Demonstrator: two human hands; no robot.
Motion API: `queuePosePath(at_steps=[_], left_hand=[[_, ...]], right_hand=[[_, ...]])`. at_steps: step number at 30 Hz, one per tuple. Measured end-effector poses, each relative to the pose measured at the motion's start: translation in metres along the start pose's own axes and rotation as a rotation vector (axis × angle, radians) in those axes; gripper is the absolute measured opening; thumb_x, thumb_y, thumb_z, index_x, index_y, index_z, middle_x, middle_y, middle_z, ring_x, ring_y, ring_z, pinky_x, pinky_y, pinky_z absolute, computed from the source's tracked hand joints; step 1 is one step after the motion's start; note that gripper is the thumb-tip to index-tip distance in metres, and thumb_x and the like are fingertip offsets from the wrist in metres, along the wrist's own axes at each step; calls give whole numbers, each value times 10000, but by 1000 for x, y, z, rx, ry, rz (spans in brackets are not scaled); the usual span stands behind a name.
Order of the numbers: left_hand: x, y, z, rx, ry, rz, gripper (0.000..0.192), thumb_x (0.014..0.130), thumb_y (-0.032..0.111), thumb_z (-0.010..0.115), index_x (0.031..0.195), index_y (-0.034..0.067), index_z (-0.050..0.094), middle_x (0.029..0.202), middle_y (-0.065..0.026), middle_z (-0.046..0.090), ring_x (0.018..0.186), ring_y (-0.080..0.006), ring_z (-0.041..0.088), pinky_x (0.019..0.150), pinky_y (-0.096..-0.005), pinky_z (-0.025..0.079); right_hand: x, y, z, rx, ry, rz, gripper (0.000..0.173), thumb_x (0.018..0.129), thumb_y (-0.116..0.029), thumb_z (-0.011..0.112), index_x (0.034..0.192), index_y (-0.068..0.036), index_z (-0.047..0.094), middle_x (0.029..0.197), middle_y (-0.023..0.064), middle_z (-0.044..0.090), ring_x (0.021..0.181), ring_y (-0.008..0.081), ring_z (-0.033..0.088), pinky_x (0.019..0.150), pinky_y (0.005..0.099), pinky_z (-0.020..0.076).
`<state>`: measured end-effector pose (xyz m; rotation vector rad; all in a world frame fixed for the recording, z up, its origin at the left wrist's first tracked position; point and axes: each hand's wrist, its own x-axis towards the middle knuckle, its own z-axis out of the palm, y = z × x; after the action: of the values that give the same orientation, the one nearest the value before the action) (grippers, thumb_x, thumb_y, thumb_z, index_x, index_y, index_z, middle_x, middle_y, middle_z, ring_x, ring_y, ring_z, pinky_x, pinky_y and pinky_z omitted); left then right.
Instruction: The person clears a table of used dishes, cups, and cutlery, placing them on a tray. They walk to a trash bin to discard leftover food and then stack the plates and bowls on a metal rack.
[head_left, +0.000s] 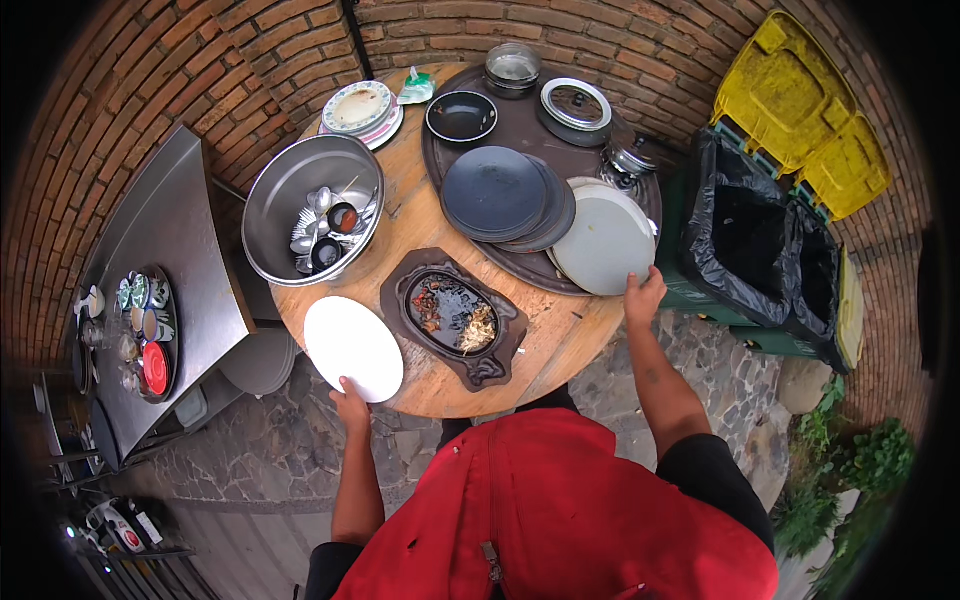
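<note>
My left hand grips the near rim of a white oval plate at the left front of the round wooden table. At the right, my right hand holds the edge of a grey round plate, which lies over another plate on a large brown oval tray. Between my hands rests a cast-iron sizzling plate on a dark base, with food scraps and liquid in it. Dark round plates overlap beside the grey one. A steel basin holds spoons, forks and small black bowls.
Patterned plates, a black bowl, glass bowls and a glass lid stand farther back. Lined bins with yellow lids adjoin the table's right. A steel counter with mugs is left; a brick wall stands behind.
</note>
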<state>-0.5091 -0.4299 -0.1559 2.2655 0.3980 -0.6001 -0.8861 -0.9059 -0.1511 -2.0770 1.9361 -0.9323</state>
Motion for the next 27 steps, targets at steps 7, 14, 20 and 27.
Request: queuePosePath(at_steps=[7, 14, 20, 27], left_hand=[[-67, 45, 6, 112, 678, 309, 469, 1076, 385, 472, 1270, -42, 471, 1113, -153, 583, 966, -228, 606, 858, -389, 492], [-128, 248, 147, -18, 49, 990, 296, 965, 118, 638, 1213, -20, 553, 1109, -167, 619, 1020, -282, 626, 923, -383, 492], [-35, 378, 269, 262, -188, 997, 654, 957, 379, 663, 1447, -14, 478, 1375, -260, 572, 1297, -384, 550, 1119, -432, 401], [-7, 416, 278, 264, -708, 397, 690, 859, 355, 798, 1426, 63, 535, 1324, -184, 631, 1263, -274, 585, 1078, -400, 440]], right_hand=[[57, -127, 43, 853, -936, 567, 472, 1019, -296, 627, 1357, 9, 503, 1145, 124, 647, 974, 177, 650, 812, 328, 557], [56, -150, 78, 967, -963, 625, 227, 1072, -143, 476, 1245, -7, 529, 1158, 114, 646, 1016, 199, 652, 872, 370, 560], [61, -142, 86, 1008, -990, 619, 245, 1057, -91, 484, 1279, 0, 538, 1123, 99, 646, 913, 169, 648, 763, 332, 565], [75, -142, 80, 873, -1094, 519, 256, 1068, -121, 458, 1297, -58, 552, 1153, 27, 631, 959, 124, 595, 791, 300, 508]])
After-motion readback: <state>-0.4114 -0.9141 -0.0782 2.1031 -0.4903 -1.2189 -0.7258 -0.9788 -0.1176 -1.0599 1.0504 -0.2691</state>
